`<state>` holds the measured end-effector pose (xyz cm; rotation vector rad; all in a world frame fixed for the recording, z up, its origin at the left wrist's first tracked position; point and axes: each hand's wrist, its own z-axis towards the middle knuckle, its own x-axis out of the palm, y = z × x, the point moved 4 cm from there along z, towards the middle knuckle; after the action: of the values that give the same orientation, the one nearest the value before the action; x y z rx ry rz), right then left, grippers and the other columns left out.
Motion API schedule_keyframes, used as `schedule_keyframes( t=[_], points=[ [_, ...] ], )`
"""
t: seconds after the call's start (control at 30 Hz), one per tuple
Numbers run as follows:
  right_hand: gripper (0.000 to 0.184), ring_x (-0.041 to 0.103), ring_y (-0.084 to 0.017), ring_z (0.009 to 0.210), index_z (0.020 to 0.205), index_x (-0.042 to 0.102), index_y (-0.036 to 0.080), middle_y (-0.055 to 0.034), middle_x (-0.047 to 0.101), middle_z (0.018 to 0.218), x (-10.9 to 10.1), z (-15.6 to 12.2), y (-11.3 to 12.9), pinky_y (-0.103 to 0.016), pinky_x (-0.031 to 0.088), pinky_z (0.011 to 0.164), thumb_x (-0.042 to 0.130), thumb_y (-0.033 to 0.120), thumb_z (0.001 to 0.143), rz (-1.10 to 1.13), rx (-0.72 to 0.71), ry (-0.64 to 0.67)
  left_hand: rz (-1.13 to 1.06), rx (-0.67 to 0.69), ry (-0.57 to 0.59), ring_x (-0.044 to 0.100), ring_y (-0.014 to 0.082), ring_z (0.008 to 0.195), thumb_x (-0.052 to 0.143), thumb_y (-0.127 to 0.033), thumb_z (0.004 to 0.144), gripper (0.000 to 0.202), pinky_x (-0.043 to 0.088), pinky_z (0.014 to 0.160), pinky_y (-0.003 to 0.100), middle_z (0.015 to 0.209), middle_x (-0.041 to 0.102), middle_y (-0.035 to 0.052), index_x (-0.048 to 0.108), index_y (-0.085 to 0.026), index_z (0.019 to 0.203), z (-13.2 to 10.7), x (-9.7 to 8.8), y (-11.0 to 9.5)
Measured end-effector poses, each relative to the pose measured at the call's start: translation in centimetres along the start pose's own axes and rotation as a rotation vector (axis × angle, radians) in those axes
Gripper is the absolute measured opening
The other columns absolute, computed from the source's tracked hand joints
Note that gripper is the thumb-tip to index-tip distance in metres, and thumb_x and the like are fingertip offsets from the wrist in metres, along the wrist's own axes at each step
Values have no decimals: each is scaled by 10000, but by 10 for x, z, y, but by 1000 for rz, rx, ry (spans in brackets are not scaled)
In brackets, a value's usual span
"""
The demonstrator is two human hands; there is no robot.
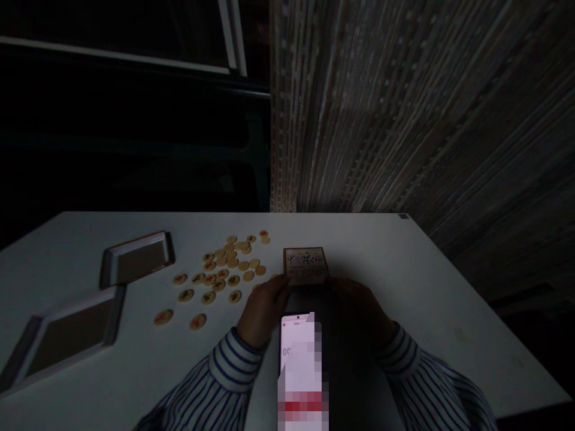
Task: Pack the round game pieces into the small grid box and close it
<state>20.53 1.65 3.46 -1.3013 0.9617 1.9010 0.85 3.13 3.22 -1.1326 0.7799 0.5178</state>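
Note:
A small box with Chinese characters printed on its top (306,264) is held between my two hands near the middle of the white table. My left hand (266,306) grips its left front corner, fingers closed against the side. At the right front corner, my right hand (362,305) holds the other side, though its fingers are dark and partly hidden. Round wooden xiangqi pieces (218,285) lie scattered left of the box, some face up with red or black characters, others blank side up. A lit phone (299,359), partly pixelated, is between my forearms.
Two open, shallow box halves sit at the left of the white table (431,335): a farther tray (139,260) and a nearer tray (67,341), touching or nearly so. Behind the table hangs a patterned curtain (350,108). The room is dim.

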Motion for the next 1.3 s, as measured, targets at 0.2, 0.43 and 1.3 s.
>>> schedule_keyframes(
  t=[0.2,0.43,1.3],
  points=[
    [312,585,-190,915,1130,511,113,-126,622,1036,0,1,1,-333,491,778,430,174,835,-21,16,24,111,40,-37,575,210,1004,412,-256,829,312,448,883,368,1094,625,78,594,-188,1073,-2,4,4],
    [301,585,-185,893,1118,523,136,-111,630,1006,1,0,0,-324,489,757,435,170,832,-80,28,30,165,55,-13,564,218,1023,394,-237,833,317,448,886,361,1099,619,95,604,-165,1059,-3,6,3],
    [282,548,-195,941,1094,552,163,-106,597,1078,-1,3,0,-321,470,771,457,157,829,-146,44,50,225,131,14,574,202,930,387,-170,833,289,451,821,327,1041,622,86,610,-185,1016,-6,11,3]
  ],
)
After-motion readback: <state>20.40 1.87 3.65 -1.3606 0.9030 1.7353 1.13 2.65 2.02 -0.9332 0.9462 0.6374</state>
